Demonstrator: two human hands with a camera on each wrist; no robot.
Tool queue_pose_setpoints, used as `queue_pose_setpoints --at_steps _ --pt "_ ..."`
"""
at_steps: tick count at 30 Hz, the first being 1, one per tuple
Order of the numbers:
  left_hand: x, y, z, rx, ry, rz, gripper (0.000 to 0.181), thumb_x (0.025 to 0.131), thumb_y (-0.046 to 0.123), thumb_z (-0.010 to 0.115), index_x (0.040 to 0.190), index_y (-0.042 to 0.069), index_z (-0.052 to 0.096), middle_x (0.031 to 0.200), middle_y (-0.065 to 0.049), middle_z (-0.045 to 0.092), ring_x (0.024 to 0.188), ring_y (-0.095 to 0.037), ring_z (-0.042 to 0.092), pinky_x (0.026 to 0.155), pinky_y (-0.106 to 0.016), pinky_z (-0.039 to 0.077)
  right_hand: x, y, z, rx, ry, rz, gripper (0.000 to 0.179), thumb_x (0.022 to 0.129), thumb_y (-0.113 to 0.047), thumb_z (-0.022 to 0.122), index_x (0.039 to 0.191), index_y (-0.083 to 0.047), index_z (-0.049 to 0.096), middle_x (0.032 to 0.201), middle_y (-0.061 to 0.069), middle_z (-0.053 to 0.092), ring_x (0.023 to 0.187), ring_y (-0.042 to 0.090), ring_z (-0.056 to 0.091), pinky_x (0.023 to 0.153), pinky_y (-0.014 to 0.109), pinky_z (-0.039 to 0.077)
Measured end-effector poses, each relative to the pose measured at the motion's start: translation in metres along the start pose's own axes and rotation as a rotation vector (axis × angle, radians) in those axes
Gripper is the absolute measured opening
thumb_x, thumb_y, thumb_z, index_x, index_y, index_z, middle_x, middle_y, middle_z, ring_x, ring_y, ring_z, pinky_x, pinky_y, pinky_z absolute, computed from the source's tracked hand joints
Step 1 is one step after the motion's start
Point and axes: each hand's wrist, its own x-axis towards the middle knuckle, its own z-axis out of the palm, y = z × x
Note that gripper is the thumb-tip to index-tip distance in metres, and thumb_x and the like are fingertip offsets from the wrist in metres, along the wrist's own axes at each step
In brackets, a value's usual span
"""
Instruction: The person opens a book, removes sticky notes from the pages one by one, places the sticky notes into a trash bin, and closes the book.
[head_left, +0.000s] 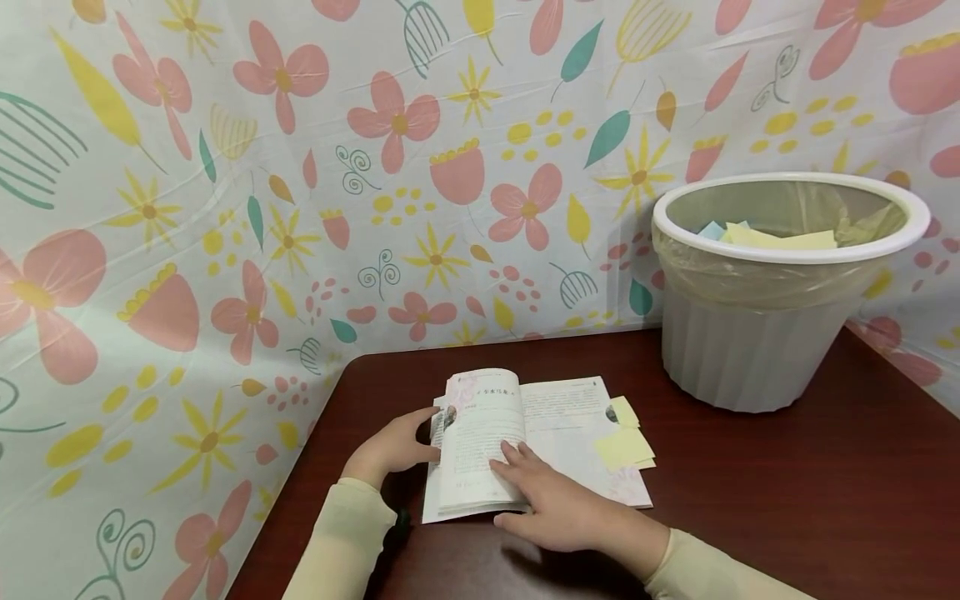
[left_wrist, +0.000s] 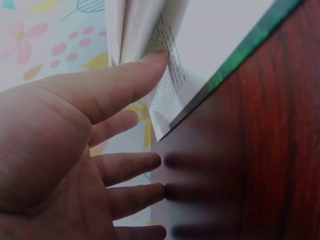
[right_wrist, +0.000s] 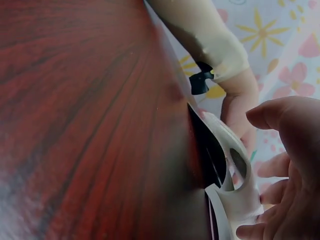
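Note:
An open book [head_left: 480, 450] lies on the dark wood table, a raised section of pages curving up on its left side. Yellow sticky notes [head_left: 624, 447] stick to the right page and jut past its edge. My left hand [head_left: 392, 450] is at the book's left edge; in the left wrist view its thumb [left_wrist: 127, 82] reaches over a printed page, the other fingers stretched out beside the book. My right hand [head_left: 551, 500] rests with spread fingers on the lower part of the raised page, near the middle fold.
A grey waste bin [head_left: 742, 350] with a white rim and clear liner stands on the table at the back right, with yellow and blue paper [head_left: 780, 240] inside. A floral curtain [head_left: 480, 208] hangs behind and left of the table [head_left: 840, 483].

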Motion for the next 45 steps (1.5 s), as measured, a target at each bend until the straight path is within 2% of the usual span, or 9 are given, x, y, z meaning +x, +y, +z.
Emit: queue_pose_setpoints --at_steps 6,11,17,21,28,35,38,42,45 --pt "0.001 -0.002 0.002 0.004 0.005 -0.007 0.076 0.090 0.026 0.078 0.157 0.021 0.044 0.159 -0.008 0.048 0.149 -0.033 0.042 0.116 -0.057 0.041 0.000 0.005 0.003 -0.030 -0.049 -0.046 0.072 0.097 -0.046 0.065 0.155 -0.006 0.046 0.168 0.020 0.027 0.158 0.047 0.013 0.123 0.064 0.025" --pt "0.000 -0.003 0.001 0.001 0.009 -0.017 0.070 0.094 0.025 0.075 0.157 0.022 0.045 0.159 -0.008 0.048 0.149 -0.033 0.043 0.117 -0.058 0.040 0.001 0.011 0.004 -0.036 -0.074 -0.073 0.071 0.098 -0.048 0.065 0.154 -0.008 0.048 0.167 0.014 0.034 0.158 0.046 0.013 0.123 0.064 0.025" --pt "-0.001 0.000 0.001 0.016 0.003 -0.002 0.062 0.099 0.025 0.066 0.157 0.021 0.045 0.159 -0.010 0.048 0.149 -0.035 0.043 0.117 -0.059 0.039 0.003 0.017 0.002 -0.043 -0.088 -0.086 0.072 0.097 -0.047 0.065 0.156 -0.010 0.046 0.164 0.007 0.042 0.159 0.042 0.015 0.123 0.062 0.026" --pt "-0.002 0.005 0.002 -0.005 0.006 0.016 0.063 0.099 0.029 0.067 0.157 0.020 0.045 0.159 -0.011 0.047 0.149 -0.036 0.042 0.118 -0.059 0.038 0.003 0.019 0.001 -0.064 -0.103 -0.090 0.074 0.097 -0.049 0.065 0.157 -0.010 0.045 0.163 0.005 0.044 0.159 0.041 0.017 0.124 0.061 0.027" --pt "0.001 0.011 0.013 -0.031 -0.010 0.127 0.064 0.100 0.032 0.067 0.157 0.017 0.045 0.162 -0.010 0.044 0.151 -0.033 0.040 0.121 -0.055 0.035 0.005 0.024 -0.003 -0.023 -0.136 -0.107 0.074 0.099 -0.053 0.062 0.158 -0.013 0.042 0.165 0.003 0.041 0.160 0.040 0.016 0.124 0.061 0.025" --pt "0.001 0.021 0.021 -0.050 -0.014 0.165 0.063 0.099 0.036 0.067 0.157 0.020 0.046 0.169 -0.018 0.028 0.155 -0.038 0.031 0.121 -0.059 0.033 0.005 0.027 -0.007 0.035 -0.153 -0.122 0.072 0.099 -0.055 0.061 0.158 -0.017 0.044 0.166 0.002 0.040 0.160 0.041 0.015 0.123 0.063 0.024" --pt "0.000 0.028 0.022 -0.057 0.004 0.221 0.060 0.100 0.035 0.066 0.155 0.019 0.048 0.167 -0.016 0.033 0.155 -0.036 0.033 0.121 -0.057 0.035 0.005 0.028 -0.009 0.061 -0.151 -0.127 0.068 0.100 -0.055 0.061 0.155 -0.018 0.048 0.165 0.002 0.041 0.159 0.041 0.016 0.123 0.064 0.024" --pt "0.000 0.036 0.024 -0.117 0.036 0.296 0.053 0.102 0.035 0.064 0.151 0.020 0.053 0.159 -0.007 0.048 0.147 -0.030 0.048 0.117 -0.050 0.044 0.005 0.028 -0.010 0.115 -0.155 -0.126 0.059 0.100 -0.053 0.062 0.147 -0.019 0.057 0.164 0.003 0.042 0.160 0.040 0.015 0.123 0.066 0.022" --pt "0.000 0.042 0.025 -0.155 0.080 0.336 0.048 0.103 0.037 0.062 0.148 0.020 0.057 0.152 -0.003 0.057 0.138 -0.028 0.058 0.111 -0.050 0.049 0.005 0.028 -0.011 0.151 -0.159 -0.121 0.053 0.100 -0.051 0.063 0.142 -0.019 0.062 0.162 0.004 0.046 0.160 0.042 0.014 0.123 0.066 0.022"
